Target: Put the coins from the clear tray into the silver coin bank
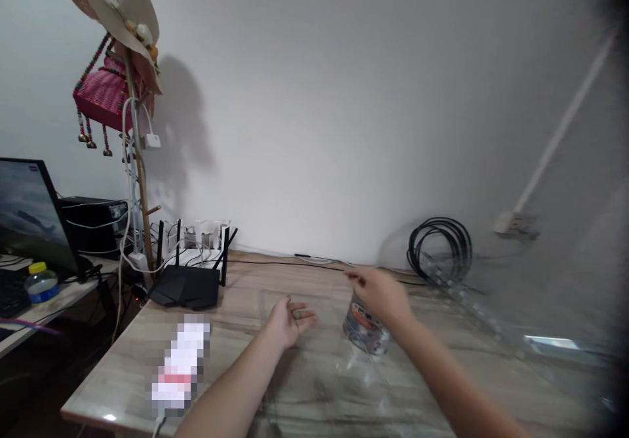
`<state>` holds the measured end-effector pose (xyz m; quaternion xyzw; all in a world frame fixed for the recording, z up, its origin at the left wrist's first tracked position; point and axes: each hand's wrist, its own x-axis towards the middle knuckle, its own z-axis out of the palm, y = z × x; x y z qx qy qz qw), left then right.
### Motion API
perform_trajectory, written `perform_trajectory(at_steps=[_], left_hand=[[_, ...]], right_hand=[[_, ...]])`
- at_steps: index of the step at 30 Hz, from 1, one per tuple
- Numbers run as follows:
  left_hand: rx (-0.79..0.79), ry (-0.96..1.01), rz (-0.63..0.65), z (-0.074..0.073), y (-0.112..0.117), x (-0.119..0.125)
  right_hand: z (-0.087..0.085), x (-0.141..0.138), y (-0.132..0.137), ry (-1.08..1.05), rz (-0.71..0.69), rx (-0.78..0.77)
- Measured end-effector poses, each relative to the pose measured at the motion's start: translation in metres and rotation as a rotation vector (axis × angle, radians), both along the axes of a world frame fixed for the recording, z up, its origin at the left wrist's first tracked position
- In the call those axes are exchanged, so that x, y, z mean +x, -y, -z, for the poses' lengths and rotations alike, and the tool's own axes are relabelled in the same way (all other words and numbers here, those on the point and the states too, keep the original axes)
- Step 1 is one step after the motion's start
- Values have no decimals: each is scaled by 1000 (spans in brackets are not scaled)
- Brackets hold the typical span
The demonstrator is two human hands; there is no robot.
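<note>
My left hand (291, 322) hovers low over the wooden table, its fingers apart and its palm turned inward, holding nothing. A ring shows on one finger. Across from it, my right hand (381, 296) is closed at the top of a printed can (364, 327). The hand covers the can's upper part, and blur hides what the fingers pinch. The can has a grey-blue label with an orange-red patch and appears upright. Clear, shiny plastic-like material (361, 376) shows faintly just in front of the can.
A black router (187, 286) and a pixelated phone-like slab (181, 363) are on the table's left. Coiled black cable (439, 248) leans on the wall. A transparent, blurred structure (484, 317) extends along the right. A hat stand (141, 189) rises beyond the table's left edge.
</note>
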<state>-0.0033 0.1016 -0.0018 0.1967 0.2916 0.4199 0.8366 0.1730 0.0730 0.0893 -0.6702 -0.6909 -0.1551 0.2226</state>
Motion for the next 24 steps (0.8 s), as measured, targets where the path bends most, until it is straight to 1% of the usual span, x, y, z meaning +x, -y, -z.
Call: perform_trajectory(at_steps=[1, 3, 6, 9, 11, 14, 15, 17, 18, 20, 21, 22, 24], left_hand=[[-6, -12, 3, 1, -1, 0], [0, -29, 22, 1, -2, -1], [20, -43, 42, 1, -2, -3], [30, -44, 47, 0, -2, -4], [46, -13, 58, -2, 0, -4], [72, 41, 79, -6, 4, -4], [81, 56, 84, -8, 6, -3], [112, 101, 102, -12, 10, -1], [133, 130, 116, -14, 12, 0], [174, 179, 158, -16, 16, 1], [183, 187, 187, -16, 18, 1], [192, 186, 218, -16, 19, 1], [218, 167, 288, -16, 21, 1]], right_hand=[[-7, 17, -5, 14, 109, -13], [-14, 44, -13, 59, 191, -120], [-11, 66, -22, 92, 197, -227], [-6, 67, -23, 100, 161, -221], [-3, 57, -16, 111, 123, -127], [9, 20, 1, 83, -23, 63], [16, 4, 8, 58, -135, 57], [34, -29, 20, 55, -367, -59], [42, -42, 25, 64, -443, -104], [54, -61, 30, 63, -465, -150], [58, -65, 31, 59, -458, -161], [59, -66, 31, 56, -453, -168], [55, -58, 30, 70, -472, -178]])
